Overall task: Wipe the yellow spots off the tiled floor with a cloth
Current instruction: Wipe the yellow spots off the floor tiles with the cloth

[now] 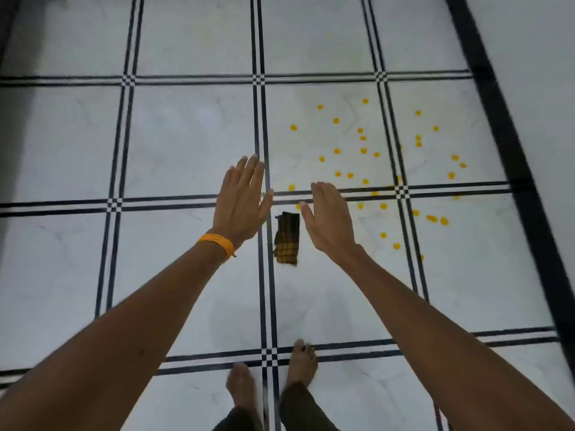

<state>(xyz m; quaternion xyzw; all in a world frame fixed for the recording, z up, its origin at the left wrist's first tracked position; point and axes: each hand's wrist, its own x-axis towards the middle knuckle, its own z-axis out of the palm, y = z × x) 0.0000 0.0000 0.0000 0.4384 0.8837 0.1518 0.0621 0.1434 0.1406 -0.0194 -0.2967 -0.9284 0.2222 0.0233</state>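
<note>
A folded dark cloth with yellow checks [287, 238] lies on the white tiled floor [186, 144], seen between my two outstretched arms. My left hand [241, 199], with an orange band at the wrist, is flat with fingers together and holds nothing. My right hand [326, 220] is also flat and empty, just right of the cloth as seen from above. Several yellow spots [362, 150] are scattered over the tiles beyond and to the right of my right hand.
My two bare feet [300, 365] stand near a crossing of the double black tile lines. A broad black border strip [510, 150] runs along the right side of the floor. A dark edge shows at the far left.
</note>
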